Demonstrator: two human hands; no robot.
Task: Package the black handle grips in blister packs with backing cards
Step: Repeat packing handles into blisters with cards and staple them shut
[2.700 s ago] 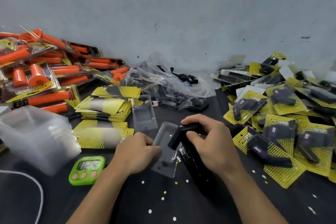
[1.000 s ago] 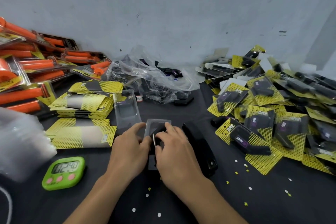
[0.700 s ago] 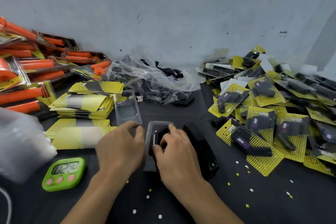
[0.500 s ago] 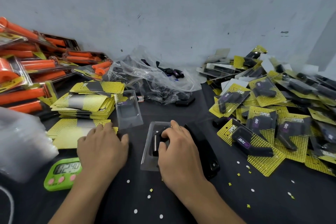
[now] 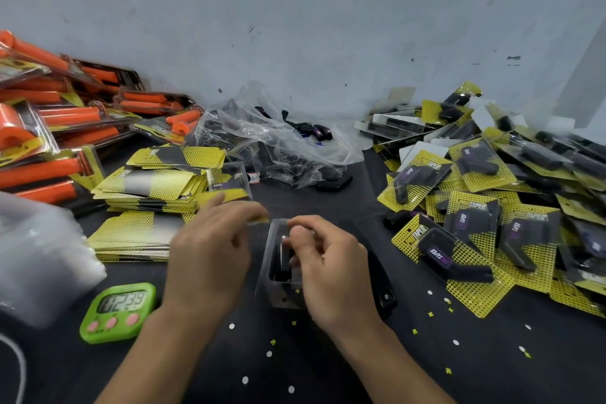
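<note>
A clear blister pack (image 5: 277, 295) lies on the black table in front of me with a black handle grip (image 5: 280, 259) inside it. My right hand (image 5: 328, 269) hovers over the pack, its curled fingers and thumb pinching the pack's far rim. Just left of it, my left hand (image 5: 210, 249) pinches a yellow backing card (image 5: 229, 203), which is blurred by motion and sits above the pack's far left corner. Stacks of yellow backing cards (image 5: 137, 233) lie further left.
Finished yellow packs (image 5: 475, 223) are heaped at right. A plastic bag of loose black grips (image 5: 275, 147) sits at the back. Orange grip packs (image 5: 49, 147), empty blisters (image 5: 39, 259) and a green timer (image 5: 119, 311) are at left. A black tool (image 5: 382, 295) lies under my right wrist.
My left hand let go of the blister, reached left to the card stack and came back holding a yellow card. My right hand stayed on the blister with the grip seated in it.
</note>
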